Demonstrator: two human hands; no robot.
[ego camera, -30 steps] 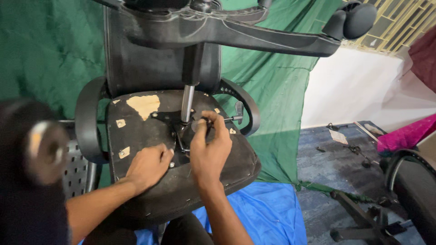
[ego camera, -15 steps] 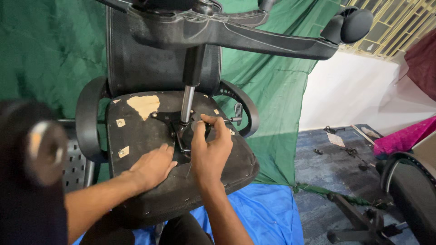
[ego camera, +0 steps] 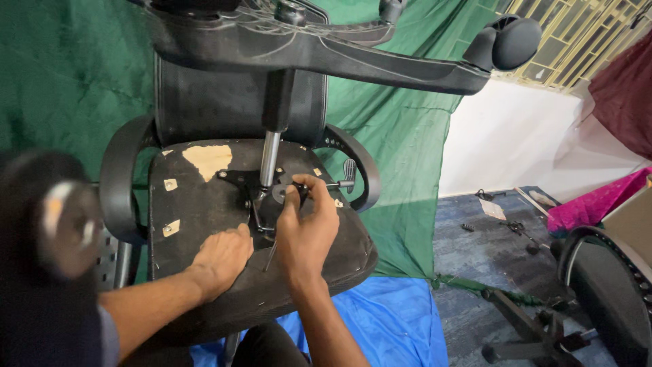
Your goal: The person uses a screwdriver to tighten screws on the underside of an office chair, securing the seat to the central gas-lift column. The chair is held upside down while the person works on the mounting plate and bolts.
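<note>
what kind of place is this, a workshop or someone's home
Probably an informal chair repair workshop: an upturned black office chair is being worked on, a loose black star-shaped chair base lies on the floor, and green cloth sheeting hangs behind.

1. An upturned office chair [ego camera: 258, 224] lies seat-underside up, its wheeled base [ego camera: 326, 47] overhead and a hanging cloth [ego camera: 401, 129] behind
2. The left hand [ego camera: 223, 255] rests flat on the underside, left of the mechanism plate [ego camera: 248, 187]
3. The right hand [ego camera: 307, 228] sits just right of it, fingers at the knob [ego camera: 280, 195] (below the gas cylinder [ego camera: 269, 158])
4. A tarp [ego camera: 387, 326] lies beneath; another chair's parts [ego camera: 598, 285] stand far right
</note>
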